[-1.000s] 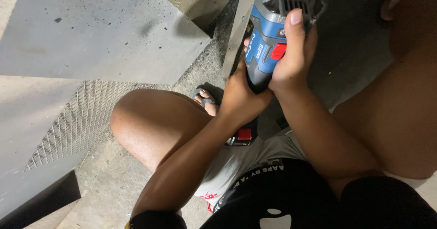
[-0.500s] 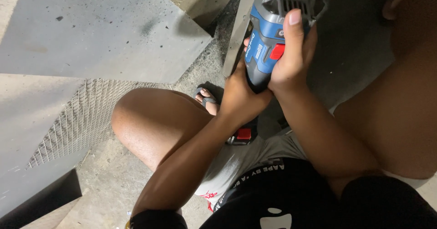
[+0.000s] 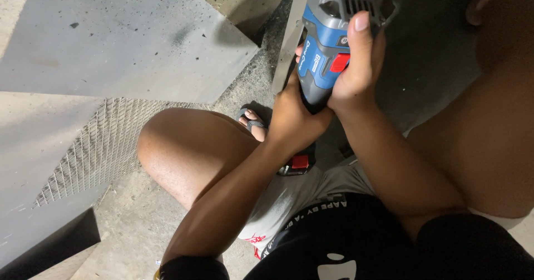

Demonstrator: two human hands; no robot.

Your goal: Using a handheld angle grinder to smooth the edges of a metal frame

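On the gritty concrete floor (image 3: 100, 224), I see both hands, left hand (image 3: 292, 118) and right hand (image 3: 356, 71), clamped around the blue power tool (image 3: 322, 57) above a sandalled foot (image 3: 253, 123), so a slip could strike the toes.

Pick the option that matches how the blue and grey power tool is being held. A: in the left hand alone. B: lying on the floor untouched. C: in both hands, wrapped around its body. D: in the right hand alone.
C: the left hand and the right hand both close around the body of the blue and grey power tool, the left lower on it and the right along its side.
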